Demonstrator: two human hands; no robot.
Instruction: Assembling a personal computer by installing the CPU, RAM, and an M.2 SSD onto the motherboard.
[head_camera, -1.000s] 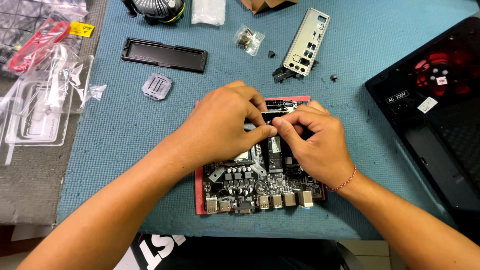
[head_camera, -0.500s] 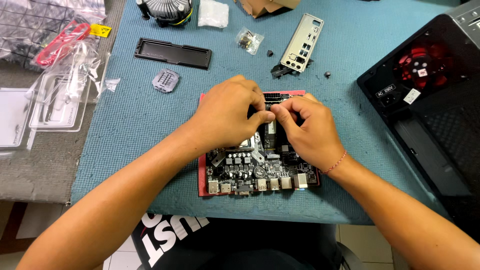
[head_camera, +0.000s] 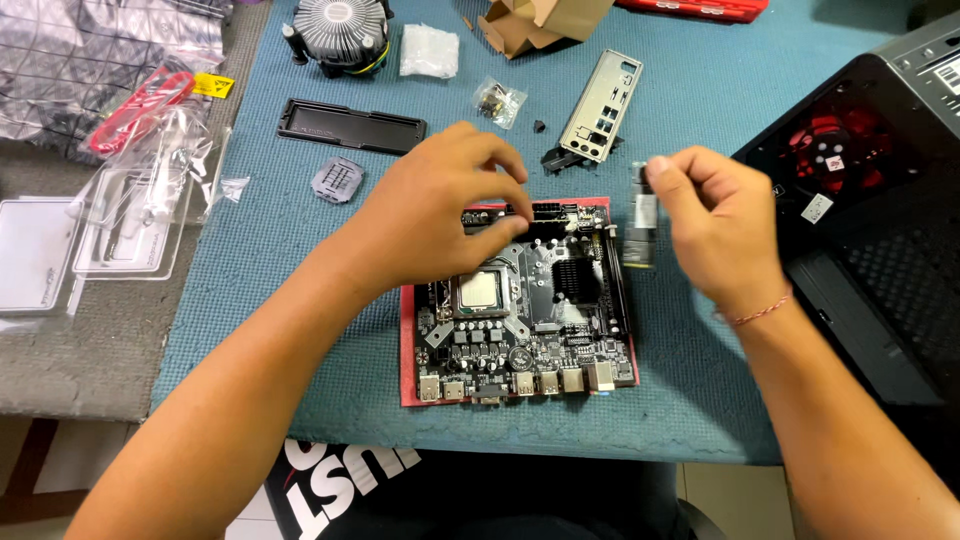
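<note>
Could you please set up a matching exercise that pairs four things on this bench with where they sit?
Things:
1. motherboard
2. cooler
3. case
4. I/O shield

Places:
A. far edge of the mat, beside a white bag
B. right of the mat, side open, red fan inside
C. under the left hand
D. beyond the board, between both hands

Pairs: 1-C, 2-A, 3-B, 4-D
</note>
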